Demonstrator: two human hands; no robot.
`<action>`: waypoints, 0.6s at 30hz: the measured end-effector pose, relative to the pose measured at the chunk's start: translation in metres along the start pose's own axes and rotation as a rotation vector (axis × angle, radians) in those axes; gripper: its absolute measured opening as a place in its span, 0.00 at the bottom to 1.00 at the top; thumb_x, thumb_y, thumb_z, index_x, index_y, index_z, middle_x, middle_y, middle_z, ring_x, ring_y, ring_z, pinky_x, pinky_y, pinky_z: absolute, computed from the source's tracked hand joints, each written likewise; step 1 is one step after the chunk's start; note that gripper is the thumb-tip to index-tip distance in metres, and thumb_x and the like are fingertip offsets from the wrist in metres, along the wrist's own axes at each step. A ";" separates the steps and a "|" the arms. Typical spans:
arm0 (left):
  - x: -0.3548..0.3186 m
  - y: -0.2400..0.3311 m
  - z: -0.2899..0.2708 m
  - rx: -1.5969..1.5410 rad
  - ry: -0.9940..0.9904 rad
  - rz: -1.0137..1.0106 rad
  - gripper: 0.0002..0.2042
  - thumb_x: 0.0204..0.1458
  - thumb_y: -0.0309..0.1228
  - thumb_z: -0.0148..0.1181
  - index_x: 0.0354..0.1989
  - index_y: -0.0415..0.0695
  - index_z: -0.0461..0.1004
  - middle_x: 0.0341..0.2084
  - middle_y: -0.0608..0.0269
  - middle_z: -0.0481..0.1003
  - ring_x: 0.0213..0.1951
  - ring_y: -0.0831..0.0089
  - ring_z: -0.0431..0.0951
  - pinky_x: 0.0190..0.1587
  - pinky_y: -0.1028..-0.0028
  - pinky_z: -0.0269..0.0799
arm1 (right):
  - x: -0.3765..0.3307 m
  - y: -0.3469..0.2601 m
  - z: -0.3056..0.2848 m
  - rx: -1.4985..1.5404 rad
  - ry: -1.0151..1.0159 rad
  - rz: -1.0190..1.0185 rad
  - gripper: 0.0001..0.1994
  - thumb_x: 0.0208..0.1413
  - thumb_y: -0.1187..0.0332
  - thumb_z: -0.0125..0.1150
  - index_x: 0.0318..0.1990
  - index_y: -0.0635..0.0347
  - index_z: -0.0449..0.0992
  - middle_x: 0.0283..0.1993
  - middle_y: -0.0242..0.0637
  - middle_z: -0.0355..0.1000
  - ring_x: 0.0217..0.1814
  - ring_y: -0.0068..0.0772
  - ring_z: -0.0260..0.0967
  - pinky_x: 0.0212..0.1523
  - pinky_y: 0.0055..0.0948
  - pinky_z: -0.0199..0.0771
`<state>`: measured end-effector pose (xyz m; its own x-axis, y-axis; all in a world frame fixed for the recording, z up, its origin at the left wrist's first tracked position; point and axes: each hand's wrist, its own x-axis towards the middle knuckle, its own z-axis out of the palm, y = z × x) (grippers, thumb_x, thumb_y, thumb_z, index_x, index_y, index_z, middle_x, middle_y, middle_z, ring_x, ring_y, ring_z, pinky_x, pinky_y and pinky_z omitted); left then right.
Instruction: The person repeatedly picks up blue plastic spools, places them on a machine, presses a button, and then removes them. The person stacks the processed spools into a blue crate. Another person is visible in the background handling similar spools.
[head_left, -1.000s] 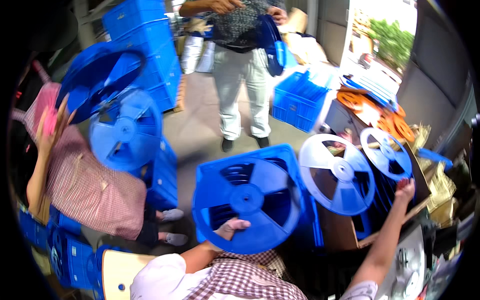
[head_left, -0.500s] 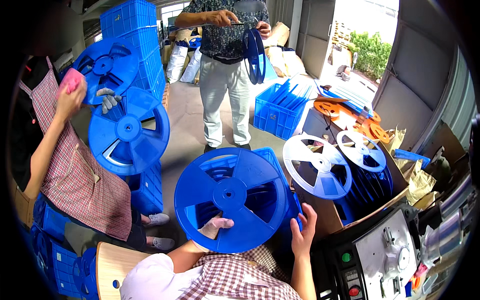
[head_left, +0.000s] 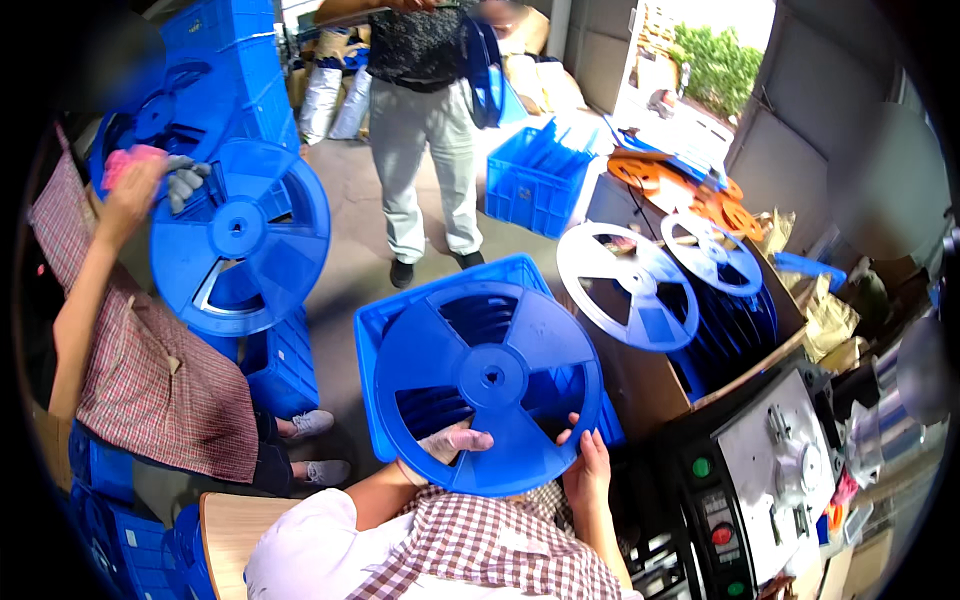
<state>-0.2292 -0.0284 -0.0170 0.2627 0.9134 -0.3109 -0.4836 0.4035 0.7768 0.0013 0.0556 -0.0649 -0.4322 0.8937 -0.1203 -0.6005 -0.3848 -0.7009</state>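
A large blue plastic reel (head_left: 500,425) with a round hub and wide cut-outs is held in front of me. My left hand (head_left: 450,442) grips it from below left, its thumb lying over the reel's face beside a cut-out. At the lower right rim my right hand (head_left: 588,462) has its fingers closed on the edge. Behind the reel stands a blue crate (head_left: 368,350); more blue reels inside show through the cut-outs.
A carton (head_left: 735,392) of blue reels, with a pale reel (head_left: 655,318) on top, adjoins a button-panelled machine (head_left: 770,470). At left, a co-worker in a checked apron (head_left: 160,390) handles a blue reel (head_left: 240,265). Another person (head_left: 420,160) stands ahead.
My right hand has moved from beside the reel onto its rim. The reel sits slightly further right in view. The view has shifted, showing more of the crate.
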 end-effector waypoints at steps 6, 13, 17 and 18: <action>0.002 -0.025 -0.024 0.040 0.049 -0.243 0.45 0.44 0.56 0.62 0.66 0.40 0.55 0.59 0.48 0.65 0.58 0.57 0.69 0.62 0.59 0.65 | 0.004 0.007 0.007 -0.073 0.071 0.009 0.20 0.66 0.61 0.48 0.60 0.65 0.65 0.38 0.35 0.73 0.39 0.25 0.71 0.40 0.24 0.72; 0.004 -0.068 -0.068 -0.175 0.231 -0.121 0.45 0.40 0.56 0.71 0.62 0.39 0.62 0.55 0.48 0.70 0.53 0.56 0.74 0.56 0.59 0.71 | 0.004 0.010 0.003 -0.018 0.046 -0.017 0.20 0.67 0.58 0.48 0.59 0.63 0.65 0.37 0.34 0.73 0.35 0.22 0.72 0.36 0.21 0.74; 0.009 -0.038 -0.021 -0.062 0.292 -0.071 0.39 0.47 0.62 0.61 0.59 0.43 0.66 0.54 0.55 0.72 0.52 0.61 0.74 0.56 0.64 0.71 | 0.007 0.011 0.000 -0.080 0.042 -0.048 0.21 0.65 0.56 0.50 0.58 0.62 0.66 0.37 0.33 0.74 0.33 0.21 0.71 0.35 0.19 0.72; 0.013 -0.043 -0.030 -0.058 0.272 -0.039 0.40 0.47 0.63 0.60 0.60 0.43 0.66 0.54 0.55 0.71 0.52 0.60 0.73 0.56 0.63 0.71 | 0.007 0.010 0.001 -0.085 0.028 -0.051 0.21 0.66 0.56 0.50 0.58 0.62 0.66 0.37 0.33 0.73 0.34 0.20 0.71 0.35 0.19 0.72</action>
<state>-0.2301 -0.0323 -0.0707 0.0519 0.8746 -0.4820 -0.5269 0.4340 0.7308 -0.0083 0.0577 -0.0719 -0.3828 0.9183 -0.1013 -0.5614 -0.3183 -0.7639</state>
